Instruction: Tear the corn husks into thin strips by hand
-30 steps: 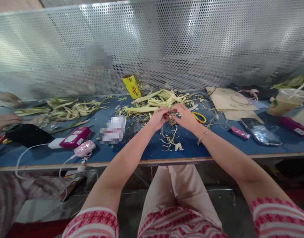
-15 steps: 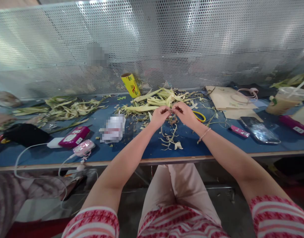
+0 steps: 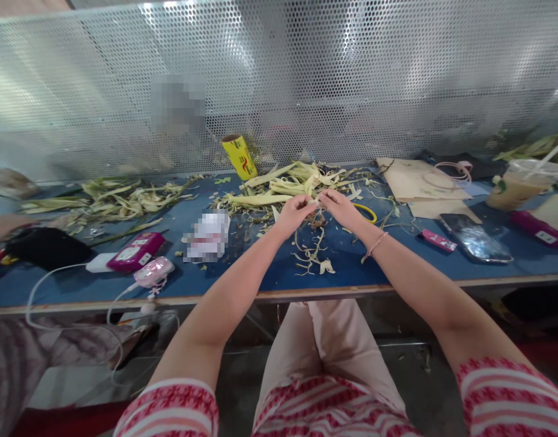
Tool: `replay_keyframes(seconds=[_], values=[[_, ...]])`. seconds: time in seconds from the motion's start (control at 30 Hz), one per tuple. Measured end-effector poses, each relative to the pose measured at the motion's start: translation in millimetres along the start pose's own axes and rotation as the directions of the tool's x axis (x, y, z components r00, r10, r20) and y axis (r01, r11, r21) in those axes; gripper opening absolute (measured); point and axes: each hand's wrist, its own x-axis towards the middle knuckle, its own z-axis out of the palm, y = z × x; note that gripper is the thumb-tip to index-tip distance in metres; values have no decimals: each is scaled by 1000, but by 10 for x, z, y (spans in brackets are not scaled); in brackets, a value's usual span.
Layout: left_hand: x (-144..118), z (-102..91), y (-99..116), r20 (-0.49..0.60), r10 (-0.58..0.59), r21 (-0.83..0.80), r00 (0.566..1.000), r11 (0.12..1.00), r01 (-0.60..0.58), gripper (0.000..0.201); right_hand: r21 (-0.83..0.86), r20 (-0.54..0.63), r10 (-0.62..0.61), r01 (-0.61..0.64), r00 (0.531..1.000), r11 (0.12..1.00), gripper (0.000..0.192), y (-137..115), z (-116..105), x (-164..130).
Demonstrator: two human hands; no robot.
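Note:
My left hand [image 3: 295, 213] and my right hand [image 3: 339, 208] meet above the blue table, fingertips pinched close together. Between them shows a small pale piece [image 3: 314, 202], perhaps a bit of plant, too small to name. Just beyond lies a heap of pale green strips of leaf or stalk [image 3: 279, 183]. Thin whitish shreds [image 3: 311, 258] are scattered below my hands. A yellow ring [image 3: 367, 213], partly hidden, lies by my right wrist.
A yellow tube [image 3: 240, 158] stands against the perforated metal panel [image 3: 301, 79]. Another plant heap [image 3: 128, 199], a magenta device [image 3: 136, 251] and a black pouch [image 3: 48, 247] are left, near another person's arm [image 3: 8, 227]. Rightward are a phone [image 3: 476, 238], brown paper [image 3: 415, 182] and a drink cup [image 3: 518, 187].
My fingers have shifted slightly, and a pale piece now shows between the fingertips. On the far left, the other person's arm has moved a little.

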Motion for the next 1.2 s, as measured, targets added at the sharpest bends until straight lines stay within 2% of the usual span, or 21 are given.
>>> replay_keyframes(seconds=[0.1,0.17,0.23,0.3,0.37,0.43,0.5,0.6,0.67,0.8,0.93,1.2], values=[[20,-11,-13,-59,-69,-146,996,988,60,26,-5,71,49,-49,996,999,30,-17,-15,-9],[26,-17,-9,-98,-99,-188,990,979,80,26,2,102,69,-69,992,998,32,-25,-14,-17],[27,-15,7,-116,-118,-204,986,975,93,27,85,119,117,-128,986,988,30,-37,-3,-26],[24,-6,33,-121,-136,-223,983,969,106,29,242,154,207,-240,966,940,24,-58,12,-36],[21,8,62,-126,-156,-261,980,958,119,31,393,197,290,-347,936,852,18,-84,24,-45],[19,19,86,-130,-180,-295,975,946,135,33,464,228,333,-403,915,789,19,-101,27,-48],[20,22,95,-124,-194,-308,973,940,148,35,468,233,348,-418,908,779,20,-97,22,-39],[22,14,78,-96,-185,-307,978,940,148,35,415,212,347,-406,914,814,17,-51,-2,-11],[21,6,60,-79,-165,-295,983,946,135,32,342,167,318,-357,933,869,20,-18,-26,5],[14,-3,49,-57,-140,-258,988,958,121,27,138,76,159,-168,984,976,25,-17,-75,2],[16,6,69,-87,-158,-236,984,963,134,23,-16,79,24,-23,997,1000,28,-81,-101,-21],[18,2,57,-67,-138,-195,988,973,122,21,-20,152,64,-61,986,998,36,-120,-87,-45]])
